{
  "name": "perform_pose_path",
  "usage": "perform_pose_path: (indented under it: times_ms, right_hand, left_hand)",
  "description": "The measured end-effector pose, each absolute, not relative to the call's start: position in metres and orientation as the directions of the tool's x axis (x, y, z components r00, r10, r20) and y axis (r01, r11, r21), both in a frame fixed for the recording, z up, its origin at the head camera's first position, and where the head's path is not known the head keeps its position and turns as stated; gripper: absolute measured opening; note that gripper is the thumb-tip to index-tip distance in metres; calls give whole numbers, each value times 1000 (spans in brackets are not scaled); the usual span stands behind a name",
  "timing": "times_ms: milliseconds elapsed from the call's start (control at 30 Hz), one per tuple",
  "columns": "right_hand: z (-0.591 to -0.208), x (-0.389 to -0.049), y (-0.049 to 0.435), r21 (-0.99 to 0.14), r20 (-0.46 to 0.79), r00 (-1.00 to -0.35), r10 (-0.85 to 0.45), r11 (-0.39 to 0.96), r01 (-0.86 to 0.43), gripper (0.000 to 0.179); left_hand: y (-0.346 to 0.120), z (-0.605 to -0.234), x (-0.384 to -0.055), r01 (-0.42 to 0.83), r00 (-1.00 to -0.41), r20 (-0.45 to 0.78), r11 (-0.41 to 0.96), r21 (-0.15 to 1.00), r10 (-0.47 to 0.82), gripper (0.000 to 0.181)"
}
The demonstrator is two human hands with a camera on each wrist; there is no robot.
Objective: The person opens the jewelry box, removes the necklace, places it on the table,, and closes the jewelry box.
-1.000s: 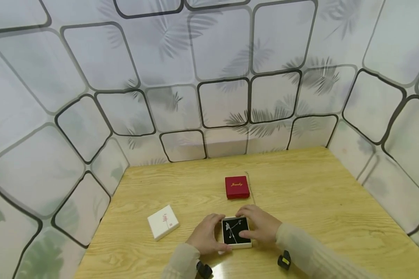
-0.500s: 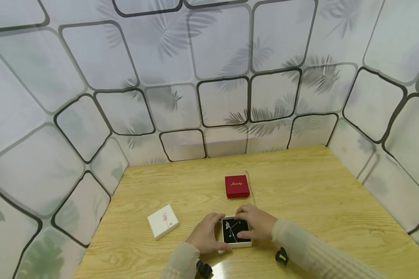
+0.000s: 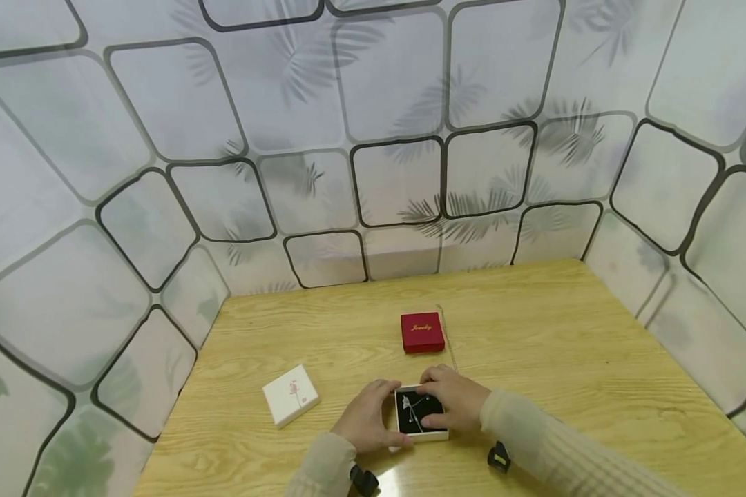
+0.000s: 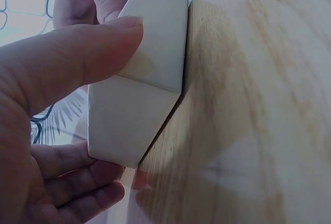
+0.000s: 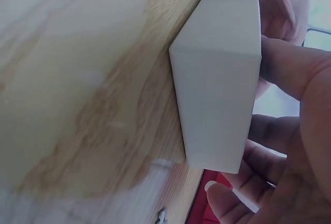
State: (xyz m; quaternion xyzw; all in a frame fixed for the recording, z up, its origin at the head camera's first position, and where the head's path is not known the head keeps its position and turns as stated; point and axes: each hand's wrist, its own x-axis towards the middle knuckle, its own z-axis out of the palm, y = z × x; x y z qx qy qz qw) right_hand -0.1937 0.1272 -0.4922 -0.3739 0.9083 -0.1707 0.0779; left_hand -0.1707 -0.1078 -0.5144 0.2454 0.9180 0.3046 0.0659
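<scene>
My left hand [image 3: 365, 421] grips a small white jewelry box [image 3: 430, 436] from its left side, thumb on the near wall and fingers at the far edge. Inside the box is a black pad [image 3: 418, 420] with a silver piece of jewelry [image 3: 405, 402] on it, a thin chain branching from a small ornament. My right hand [image 3: 463, 399] bends over the box's right side. Its thumb reaches inside onto the pad, while its fingers curl over the far right corner and hide part of the pad. Both wrist views show the box [image 4: 155, 43] flat on the table.
A white lid [image 3: 286, 393] printed with a pink flower lies to the left. Behind the hands sits a closed red jewelry box [image 3: 422, 333] with gold lettering. A thin chain [image 3: 445, 333] stretches along its right side on the wooden table [image 3: 566, 331].
My right hand and wrist have shifted slightly left, with the thumb a little further over the pad. The left hand and the box have stayed in place.
</scene>
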Motion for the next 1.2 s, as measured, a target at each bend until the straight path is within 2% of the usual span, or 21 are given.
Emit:
perform_pose_path:
  times_ms: [233,867,1200]
  right_hand:
    - [-498,-193,125,-313,-15,-701,-713,669,-674,55]
    - [-493,-194,119,-292,-84,-702,-707,691,-661,61]
    - [-490,-200,117,-385,-118,-713,-691,694,-609,52]
  left_hand:
    - [-108,-515,-170,427,-869,43,701,571,494,99]
    - [-108,-518,-171,434,-863,40,701,566,503,102]
    - [-108,-516,-172,423,-868,28,707,568,496,103]
